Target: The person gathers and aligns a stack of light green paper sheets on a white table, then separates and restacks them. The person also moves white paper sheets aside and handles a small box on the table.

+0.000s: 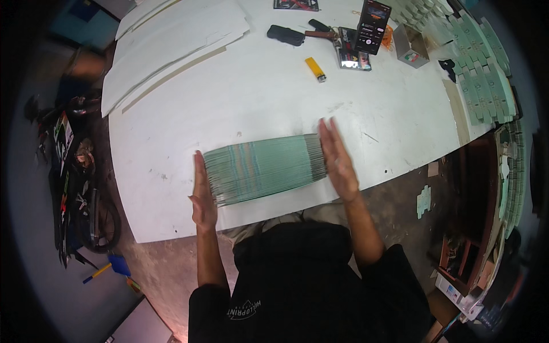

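Green card, layered in many thin pieces that we cannot count singly, makes one long green stack (269,168) in the head view, lying across the near part of one white table (171,126). We have two hands on it, well apart from each other: our left hand (203,197) is set flat against the left end and our right hand (339,163) flat against the right end, so the stack is clamped between the palms, fingers stretched straight. Whether it rests on the tabletop or is held just above, we cannot tell. Beyond it, toward the far right, we count one yellow lighter (315,69), one black pouch (285,35), one phone (373,26) standing upright with its screen lit, and one small open box (411,47) just to the right of the phone. At the far left of the table we see one pile of large white sheets (183,43), its layers too blurred to number. Along the right side stand rows of more green cartons (479,68), too many to count surely. On the floor to our right we find one flat green cutout (424,202); to our left, one bicycle wheel (104,226) and one blue dustpan (119,264).
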The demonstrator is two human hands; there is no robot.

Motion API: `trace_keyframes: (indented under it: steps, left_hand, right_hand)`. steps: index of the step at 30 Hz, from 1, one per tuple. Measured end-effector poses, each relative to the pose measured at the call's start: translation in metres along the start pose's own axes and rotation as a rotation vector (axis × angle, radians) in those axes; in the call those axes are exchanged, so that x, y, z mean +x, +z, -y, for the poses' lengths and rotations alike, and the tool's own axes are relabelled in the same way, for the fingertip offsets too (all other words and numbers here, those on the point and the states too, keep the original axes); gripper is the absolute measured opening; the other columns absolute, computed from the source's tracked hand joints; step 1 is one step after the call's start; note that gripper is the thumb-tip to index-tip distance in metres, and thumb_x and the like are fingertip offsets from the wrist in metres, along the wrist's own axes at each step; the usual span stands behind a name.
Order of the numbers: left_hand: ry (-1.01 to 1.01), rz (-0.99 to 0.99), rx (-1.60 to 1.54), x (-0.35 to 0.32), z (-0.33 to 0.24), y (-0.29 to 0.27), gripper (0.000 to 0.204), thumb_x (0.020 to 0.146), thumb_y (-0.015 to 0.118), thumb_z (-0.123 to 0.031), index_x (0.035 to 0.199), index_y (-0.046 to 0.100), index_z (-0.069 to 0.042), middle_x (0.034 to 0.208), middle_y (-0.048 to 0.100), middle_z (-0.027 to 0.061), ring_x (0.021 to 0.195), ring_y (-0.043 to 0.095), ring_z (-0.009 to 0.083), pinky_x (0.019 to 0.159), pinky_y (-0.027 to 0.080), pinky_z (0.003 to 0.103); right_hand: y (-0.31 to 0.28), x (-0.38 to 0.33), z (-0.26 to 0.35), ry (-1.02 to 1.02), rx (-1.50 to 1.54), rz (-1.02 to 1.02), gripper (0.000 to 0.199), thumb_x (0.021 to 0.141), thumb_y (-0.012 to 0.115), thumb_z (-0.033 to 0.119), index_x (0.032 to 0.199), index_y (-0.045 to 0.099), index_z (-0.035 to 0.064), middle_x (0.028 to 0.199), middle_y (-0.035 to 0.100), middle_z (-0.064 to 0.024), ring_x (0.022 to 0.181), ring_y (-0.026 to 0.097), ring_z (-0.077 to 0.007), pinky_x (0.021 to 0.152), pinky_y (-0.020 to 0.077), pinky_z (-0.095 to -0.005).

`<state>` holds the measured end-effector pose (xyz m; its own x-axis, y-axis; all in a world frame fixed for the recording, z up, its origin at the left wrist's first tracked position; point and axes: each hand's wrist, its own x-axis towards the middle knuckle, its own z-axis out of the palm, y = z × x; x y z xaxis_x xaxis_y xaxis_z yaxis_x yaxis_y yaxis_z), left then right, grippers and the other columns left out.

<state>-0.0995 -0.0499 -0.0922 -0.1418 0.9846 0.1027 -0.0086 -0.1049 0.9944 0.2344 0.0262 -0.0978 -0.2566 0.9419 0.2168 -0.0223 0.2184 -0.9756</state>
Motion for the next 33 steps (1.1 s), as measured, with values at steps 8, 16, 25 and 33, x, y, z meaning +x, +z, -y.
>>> trace_keyframes:
  steps: [8,16,25,33]
  left_hand:
    - [0.092,-0.007,0.075,0.003,-0.021,0.016,0.122,0.095,0.022,-0.091,0.168,0.006,0.006,0.178,0.004,0.022,0.164,0.01,0.0368,0.132,0.013,0.05]
    - [-0.015,-0.15,0.335,-0.005,-0.001,0.003,0.11,0.099,0.037,-0.08,0.169,0.013,0.001,0.178,0.006,0.0229,0.165,0.007,0.038,0.131,0.01,0.052]
    - [0.147,0.359,1.247,0.029,-0.05,0.078,0.097,0.1,0.062,-0.056,0.162,0.028,0.01,0.171,0.018,0.0347,0.161,0.014,0.0499,0.127,0.008,0.068]
    - [0.184,0.377,1.319,0.029,-0.038,0.084,0.1,0.097,0.065,-0.06,0.159,0.033,0.012,0.168,0.023,0.037,0.16,0.019,0.0502,0.125,0.009,0.071]
  right_hand:
    - [0.023,0.016,0.03,-0.042,-0.024,0.102,0.102,0.093,0.06,0.041,0.166,0.01,-0.0108,0.175,0.01,-0.0308,0.164,0.011,-0.0433,0.132,0.0103,-0.0496]
    - [0.016,0.021,0.0,-0.008,-0.12,-0.134,0.075,0.103,0.056,0.021,0.163,0.024,-0.0108,0.17,0.027,-0.0289,0.161,0.024,-0.0363,0.131,0.0172,-0.0462]
    - [0.103,-0.064,0.015,0.819,0.422,-0.275,0.023,0.104,0.061,0.009,0.12,0.053,-0.0057,0.091,0.07,-0.0169,0.066,0.071,-0.0229,0.058,0.0609,-0.0356]
    - [0.116,-0.078,-0.018,0.498,0.785,-0.352,0.01,0.109,0.055,0.006,0.11,0.061,-0.002,0.104,0.072,-0.0151,0.101,0.073,-0.025,0.092,0.0601,-0.0431]
